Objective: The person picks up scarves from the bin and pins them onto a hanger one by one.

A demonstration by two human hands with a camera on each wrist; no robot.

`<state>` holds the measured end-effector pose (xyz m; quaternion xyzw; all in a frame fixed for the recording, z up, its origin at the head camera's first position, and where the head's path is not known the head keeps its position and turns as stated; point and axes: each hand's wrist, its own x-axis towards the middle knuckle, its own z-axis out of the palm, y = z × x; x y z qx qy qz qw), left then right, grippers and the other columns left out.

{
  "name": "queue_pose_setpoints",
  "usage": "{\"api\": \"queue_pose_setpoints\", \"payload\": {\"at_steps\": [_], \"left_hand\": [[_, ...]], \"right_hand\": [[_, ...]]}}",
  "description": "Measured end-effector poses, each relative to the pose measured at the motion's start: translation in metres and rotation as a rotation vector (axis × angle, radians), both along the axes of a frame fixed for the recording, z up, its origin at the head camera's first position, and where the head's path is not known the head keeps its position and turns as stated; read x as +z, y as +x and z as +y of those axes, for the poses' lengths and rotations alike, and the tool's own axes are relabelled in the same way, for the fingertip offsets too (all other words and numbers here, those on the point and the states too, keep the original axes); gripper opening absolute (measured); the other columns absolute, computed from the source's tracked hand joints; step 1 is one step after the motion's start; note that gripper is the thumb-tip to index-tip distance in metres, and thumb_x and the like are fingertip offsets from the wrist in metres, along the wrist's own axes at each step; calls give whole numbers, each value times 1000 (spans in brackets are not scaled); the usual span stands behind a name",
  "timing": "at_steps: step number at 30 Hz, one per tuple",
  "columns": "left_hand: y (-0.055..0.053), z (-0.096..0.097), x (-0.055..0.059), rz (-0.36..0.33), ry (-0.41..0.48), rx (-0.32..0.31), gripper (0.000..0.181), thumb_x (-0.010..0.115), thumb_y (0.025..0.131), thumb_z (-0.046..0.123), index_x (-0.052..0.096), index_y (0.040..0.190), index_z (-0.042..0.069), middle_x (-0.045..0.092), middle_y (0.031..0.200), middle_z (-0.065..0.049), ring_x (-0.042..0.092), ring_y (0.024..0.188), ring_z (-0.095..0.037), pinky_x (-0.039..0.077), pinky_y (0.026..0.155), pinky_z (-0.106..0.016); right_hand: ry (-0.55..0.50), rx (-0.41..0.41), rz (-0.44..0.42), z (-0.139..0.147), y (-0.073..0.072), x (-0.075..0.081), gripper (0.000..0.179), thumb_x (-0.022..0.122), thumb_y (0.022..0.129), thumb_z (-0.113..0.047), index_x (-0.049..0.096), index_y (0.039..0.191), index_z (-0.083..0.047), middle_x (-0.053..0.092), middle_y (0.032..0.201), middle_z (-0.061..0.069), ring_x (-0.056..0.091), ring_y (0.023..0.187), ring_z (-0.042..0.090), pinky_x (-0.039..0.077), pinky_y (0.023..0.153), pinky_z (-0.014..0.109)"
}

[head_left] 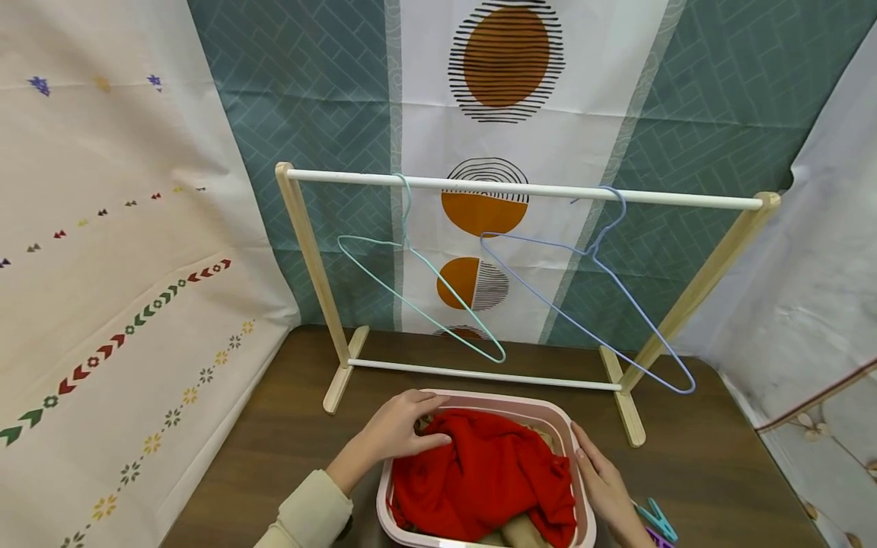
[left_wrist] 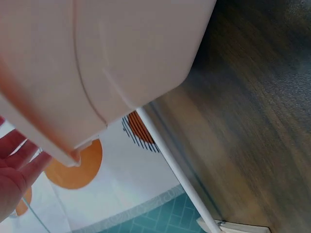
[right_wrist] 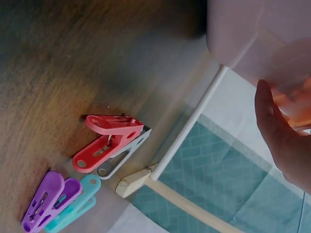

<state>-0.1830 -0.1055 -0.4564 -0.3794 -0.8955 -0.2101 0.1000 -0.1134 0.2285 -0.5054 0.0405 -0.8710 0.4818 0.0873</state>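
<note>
A pale pink plastic basket (head_left: 385, 498) stands on the table, with a crumpled red garment (head_left: 479, 472) on top of beige clothing inside it. My left hand (head_left: 400, 426) is at the basket's back left corner, fingers over the rim and thumb above the red cloth. In the left wrist view its loosely bent fingers (left_wrist: 22, 150) show beside the rim. Against the outer right side lies my right hand (head_left: 606, 491), its fingers fairly straight. The right wrist view has those fingers (right_wrist: 266, 109) along the basket wall (right_wrist: 238, 34).
Behind the basket stands a wooden rack with a white rail (head_left: 452, 183). A mint hanger (head_left: 419, 303) and a blue hanger (head_left: 548, 306) hang from it. Right of the basket lie purple (right_wrist: 48, 199), teal (right_wrist: 80, 204), red (right_wrist: 99, 150) and grey (right_wrist: 121, 158) clothespins.
</note>
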Motion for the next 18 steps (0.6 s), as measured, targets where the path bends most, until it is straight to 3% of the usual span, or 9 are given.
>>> {"api": "queue_pose_setpoints", "payload": {"at_steps": [4, 7, 14, 18], "left_hand": [[-7, 10, -4, -26, -68, -4, 50, 64, 81, 45, 61, 112, 6, 60, 106, -4, 55, 95, -18, 47, 82, -33], [-10, 16, -8, -63, -121, 5, 56, 63, 80, 46, 54, 121, 9, 57, 112, -4, 53, 102, -20, 43, 89, -35], [-16, 23, -16, -226, -138, -40, 69, 66, 79, 44, 41, 135, 12, 49, 128, -9, 47, 116, -24, 38, 95, -40], [-20, 25, -20, -272, -116, -55, 70, 65, 79, 44, 40, 135, 10, 49, 129, -10, 45, 118, -24, 36, 97, -39]], "right_hand": [[26, -8, 2, 0, -1, -1, 38, 39, 98, -12, 42, 135, -2, 43, 133, 17, 39, 117, 20, 27, 84, 4], [31, -6, 5, 0, -1, 0, 39, 39, 98, -12, 41, 135, -2, 43, 133, 17, 39, 117, 30, 27, 84, 5], [68, -18, -5, 0, -1, 0, 39, 39, 98, -11, 42, 135, -2, 44, 133, 16, 44, 115, 31, 39, 87, 23], [76, -22, -8, 0, 0, -1, 38, 39, 98, -11, 42, 135, -2, 45, 132, 16, 44, 114, 32, 41, 88, 31]]}}
